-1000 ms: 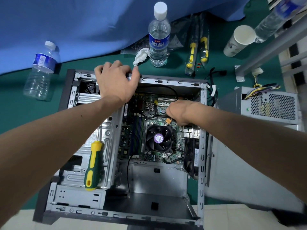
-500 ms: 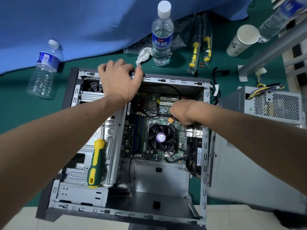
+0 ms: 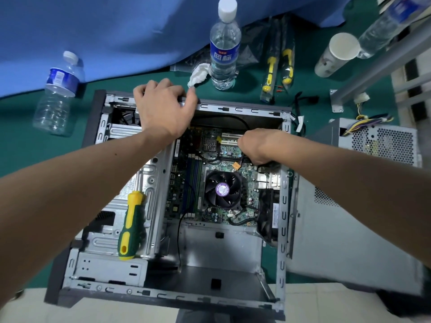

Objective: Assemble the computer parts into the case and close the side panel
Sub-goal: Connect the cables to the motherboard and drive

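The open computer case (image 3: pixel 283 206) lies on its side with the motherboard (image 3: pixel 224 157) and its black CPU fan (image 3: pixel 222 190) showing inside. My left hand (image 3: pixel 163 110) grips the case's far top rail, fingers curled over the edge. My right hand (image 3: pixel 258 148) is down inside near the expansion slots, its fingers curled round a black cable or part at the rear wall; the fingertips are hidden. The grey power supply (image 3: pixel 382 141) with its coloured wires sits outside on the right. The grey side panel (image 3: pixel 338 241) lies beside the case on the right.
A green-and-yellow screwdriver (image 3: pixel 130 227) rests on the drive cage. Two water bottles (image 3: pixel 225 45) (image 3: pixel 58 94), a crumpled tissue (image 3: pixel 198 74), bagged screwdrivers (image 3: pixel 277 64), a paper cup (image 3: pixel 335 54) and a metal frame (image 3: pixel 382 59) stand behind on the green mat.
My right hand has shifted slightly toward the rear wall inside the case. The left hand keeps its hold on the top rail. The camera has moved a little.
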